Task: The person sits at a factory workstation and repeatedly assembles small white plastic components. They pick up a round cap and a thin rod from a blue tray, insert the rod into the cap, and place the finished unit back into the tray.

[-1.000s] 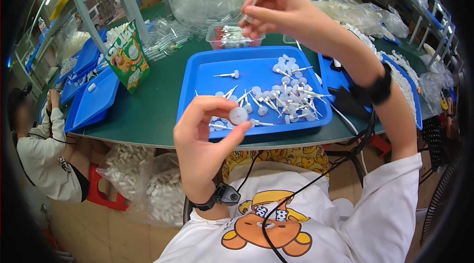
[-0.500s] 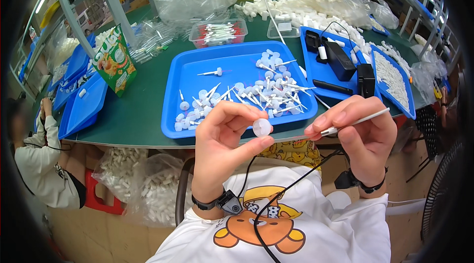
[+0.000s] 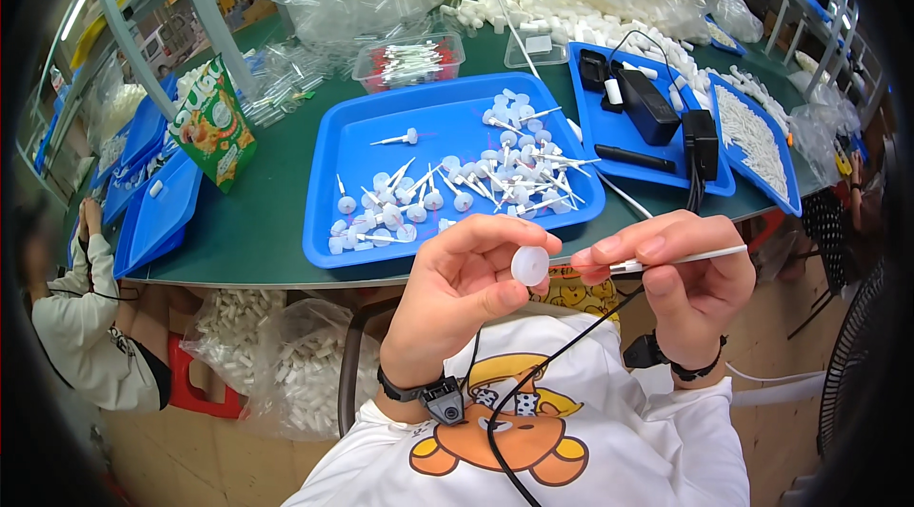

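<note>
Between the thumb and fingertips of my left hand (image 3: 447, 293) is a round, translucent white plastic disc (image 3: 529, 266) with a small mark at its centre. My right hand (image 3: 693, 293) pinches a thin white rod (image 3: 716, 253), whose metallic-looking end points left toward the disc. Disc and rod are apart, both held in front of the table edge. Just beyond my hands, a blue tray (image 3: 317, 169) carries many similar discs, most with white rods in them, heaped toward its right side. One such piece (image 3: 396, 138) lies by itself at the tray's left.
Behind the tray, a clear box (image 3: 363, 65) holds white sticks and red parts. A blue tray (image 3: 583, 98) at right bears black adapters (image 3: 650, 111); another holds white pieces (image 3: 755, 138). A green snack bag (image 3: 215, 131) stands left. Another person (image 3: 81, 317) sits at far left.
My left hand has shifted right and slightly lower, with the disc turned to show its flat face. The rod has come slightly left, so the gap between disc and rod is narrower.
</note>
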The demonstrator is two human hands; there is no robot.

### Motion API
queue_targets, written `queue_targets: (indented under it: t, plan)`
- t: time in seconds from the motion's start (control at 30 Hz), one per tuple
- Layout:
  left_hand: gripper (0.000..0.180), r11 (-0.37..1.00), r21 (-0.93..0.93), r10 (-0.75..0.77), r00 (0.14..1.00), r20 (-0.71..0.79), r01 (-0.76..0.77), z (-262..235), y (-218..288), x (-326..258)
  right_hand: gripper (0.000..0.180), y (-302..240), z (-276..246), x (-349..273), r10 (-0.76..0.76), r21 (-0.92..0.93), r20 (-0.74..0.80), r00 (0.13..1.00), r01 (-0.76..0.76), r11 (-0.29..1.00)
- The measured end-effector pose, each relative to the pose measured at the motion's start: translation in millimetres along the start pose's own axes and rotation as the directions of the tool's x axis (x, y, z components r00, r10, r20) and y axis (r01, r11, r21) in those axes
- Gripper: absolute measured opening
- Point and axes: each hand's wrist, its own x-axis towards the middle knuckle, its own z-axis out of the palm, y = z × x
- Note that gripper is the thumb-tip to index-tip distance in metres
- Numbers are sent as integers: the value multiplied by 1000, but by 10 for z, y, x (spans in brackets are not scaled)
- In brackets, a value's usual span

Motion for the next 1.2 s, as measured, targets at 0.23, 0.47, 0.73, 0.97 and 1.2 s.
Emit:
queue_targets:
  t: [0.23,0.47,0.73,0.97,1.2]
  plan:
    - [37,1000,-27,6,1000,13,-6,8,-25,12,15,40,26,0,-88,-266,78,993,106,958]
    - [39,1000,-29,9,1000,5,-9,-13,-29,17,29,81,-23,-3,-110,-175,170,979,140,975]
    - [39,1000,-21,9,1000,3,-9,-11,-32,16,29,38,-28,-3,-65,-168,196,979,99,981]
    - [36,999,-3,-43,996,74,43,-13,14,23,28,15,-40,5,0,-165,163,987,27,986]
    - [38,996,66,-58,996,66,53,-24,17,-9,28,18,-11,77,-59,-376,238,969,148,915]
